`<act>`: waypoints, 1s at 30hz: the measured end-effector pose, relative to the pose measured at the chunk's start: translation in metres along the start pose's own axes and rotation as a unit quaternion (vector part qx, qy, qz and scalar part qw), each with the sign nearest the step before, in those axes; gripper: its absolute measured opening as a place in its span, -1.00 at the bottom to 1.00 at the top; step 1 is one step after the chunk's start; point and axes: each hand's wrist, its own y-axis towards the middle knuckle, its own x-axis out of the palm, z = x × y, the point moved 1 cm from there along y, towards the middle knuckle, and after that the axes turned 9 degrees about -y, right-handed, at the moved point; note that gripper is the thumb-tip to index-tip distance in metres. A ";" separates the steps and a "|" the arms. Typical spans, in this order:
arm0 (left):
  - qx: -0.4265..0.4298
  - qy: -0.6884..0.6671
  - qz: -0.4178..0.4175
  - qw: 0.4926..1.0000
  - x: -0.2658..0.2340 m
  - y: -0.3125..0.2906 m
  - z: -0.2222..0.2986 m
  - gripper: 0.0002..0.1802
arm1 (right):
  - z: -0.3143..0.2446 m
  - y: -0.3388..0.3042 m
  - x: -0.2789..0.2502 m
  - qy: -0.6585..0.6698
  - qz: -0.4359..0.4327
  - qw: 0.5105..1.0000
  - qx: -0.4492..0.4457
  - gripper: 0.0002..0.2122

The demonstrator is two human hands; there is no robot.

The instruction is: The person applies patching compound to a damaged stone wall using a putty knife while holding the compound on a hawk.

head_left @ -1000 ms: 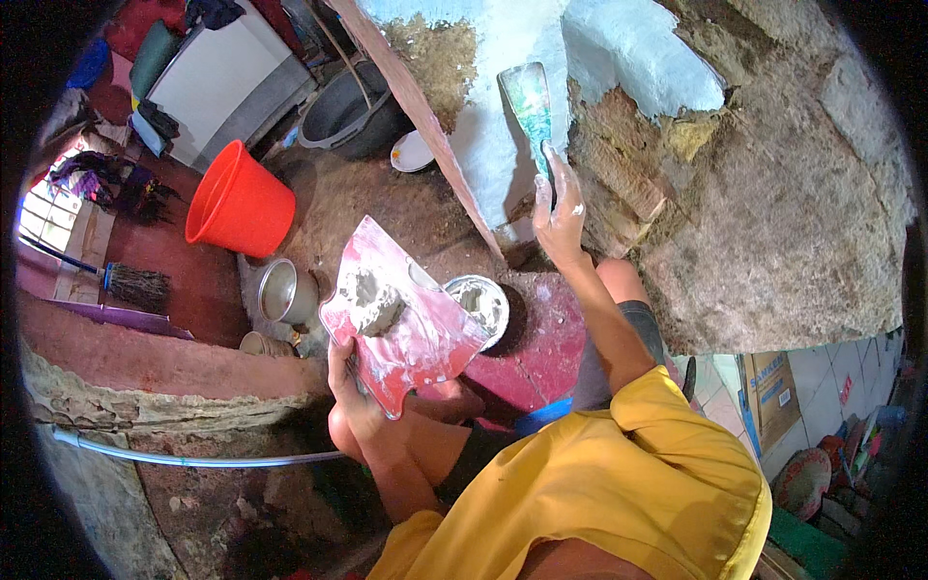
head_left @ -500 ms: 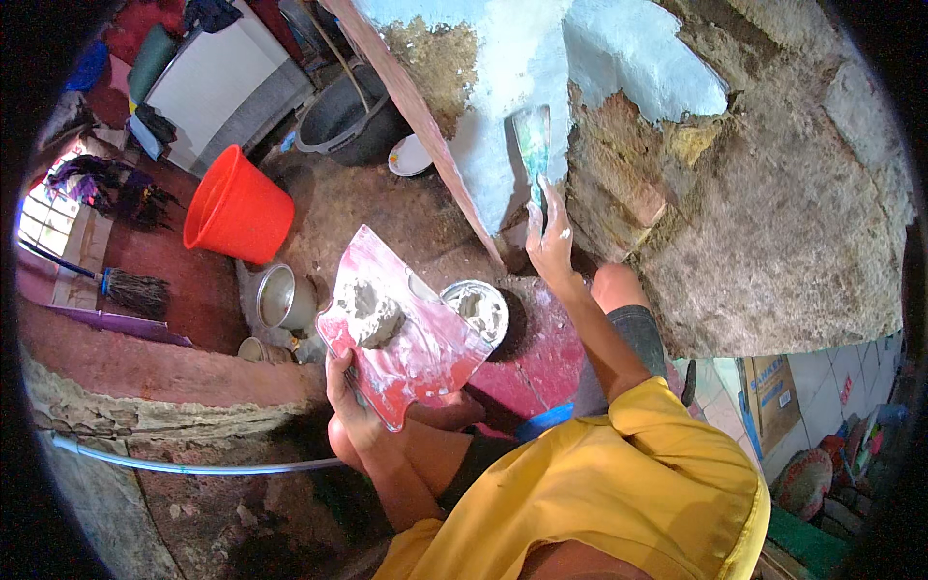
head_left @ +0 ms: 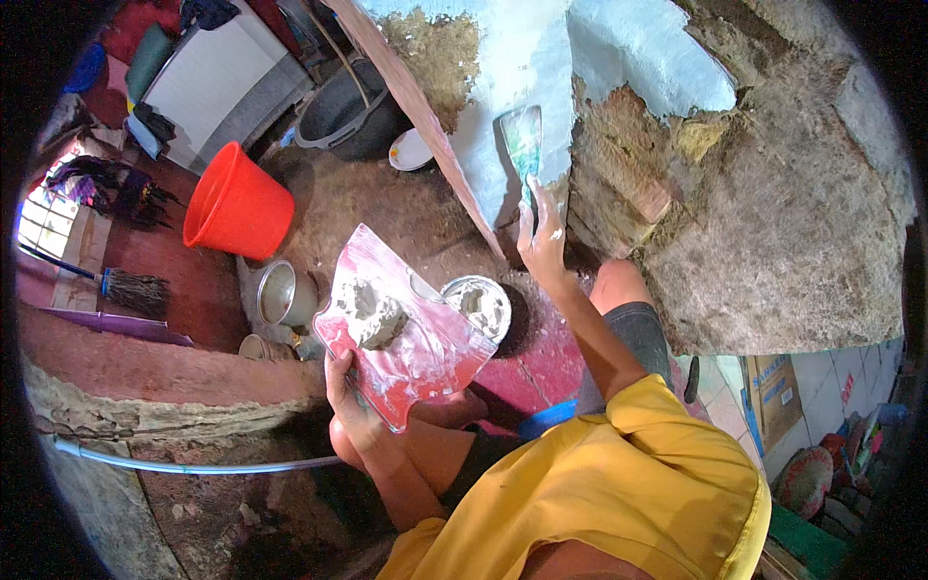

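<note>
- Right grip (head_left: 543, 246): fingers closed around the handle of a putty knife with a flared, green-smeared flat blade (head_left: 523, 140); the blade points up and away beyond the fingertips.
- Just past that grip, the blade lies over the pale-blue painted wall face (head_left: 527, 48); whether its edge touches cannot be told. Rough brown bare masonry (head_left: 773, 213) spreads to the grip's right.
- Left grip (head_left: 356, 401): clasping the near edge of a flat red sheet with a cut-out rim, smeared white (head_left: 430, 338).
- A lumpy mound of whitish paste (head_left: 375, 317) sits on the sheet, just beyond the left fingers.
- Between the grips, behind the sheet, stands a round white-rimmed tub (head_left: 507, 327) containing similar paste.
- The step in hand appears to be spreading paste over the wall; the next move likely calls for a flat, steady blade and a level sheet.
</note>
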 end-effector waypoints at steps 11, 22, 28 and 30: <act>-0.016 0.012 -0.005 1.000 -0.005 0.003 0.003 -0.53 | 0.007 -0.003 0.014 -0.008 -0.022 1.000 0.018 -0.67; 0.014 0.061 -0.028 0.998 -0.003 0.003 0.000 -0.53 | 0.001 0.013 0.019 0.002 -0.042 0.999 0.007 -0.68; 0.067 0.121 -0.056 0.989 0.007 -0.002 -0.005 -0.54 | 0.015 -0.008 0.009 -0.007 -0.030 0.999 -0.013 -0.65; 0.031 0.074 -0.036 0.996 0.004 -0.001 -0.002 -0.53 | 0.013 0.006 0.003 -0.018 -0.011 1.000 -0.021 -0.65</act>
